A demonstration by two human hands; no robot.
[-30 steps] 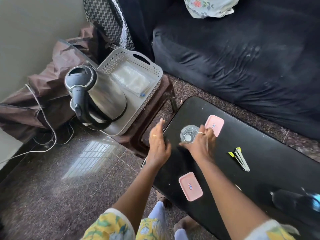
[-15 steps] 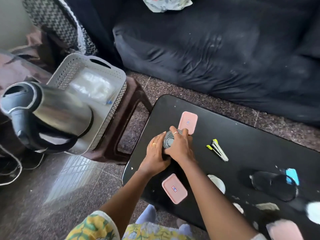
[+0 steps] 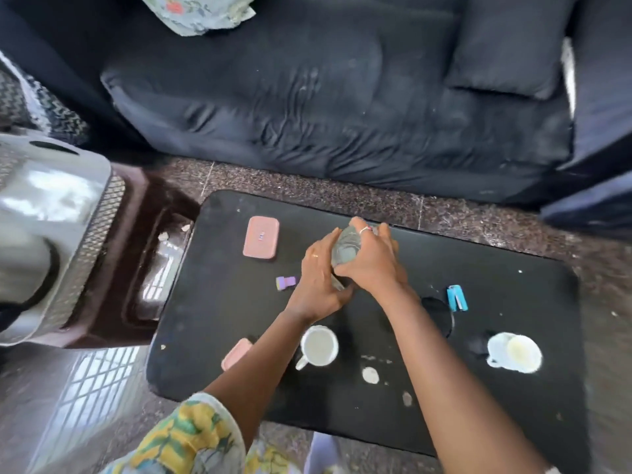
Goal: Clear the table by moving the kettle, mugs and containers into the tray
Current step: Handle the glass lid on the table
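Note:
Both hands wrap a clear glass (image 3: 347, 248) near the middle of the black table (image 3: 513, 302). My left hand (image 3: 316, 285) cups its left side and my right hand (image 3: 371, 260) grips it from the right and top. A white mug (image 3: 318, 346) stands near the front edge under my left forearm. Another white mug (image 3: 514, 352) lies at the right. A pink container (image 3: 261, 237) rests at the back left and a second pink container (image 3: 236, 354) at the front left. The grey perforated tray (image 3: 85, 241) with the steel kettle (image 3: 20, 268) sits on a brown stool (image 3: 150, 268) at the left.
A small purple item (image 3: 285, 282) lies left of my hands and a blue clip (image 3: 457, 297) to their right. A dark round lid (image 3: 437, 316) sits beside my right forearm. A dark sofa (image 3: 342, 97) runs behind the table. Glossy floor lies at the lower left.
The view swung right, bringing the mugs and blue clip into sight. My left hand joined the right on the glass, and both hands carried it toward the table's middle.

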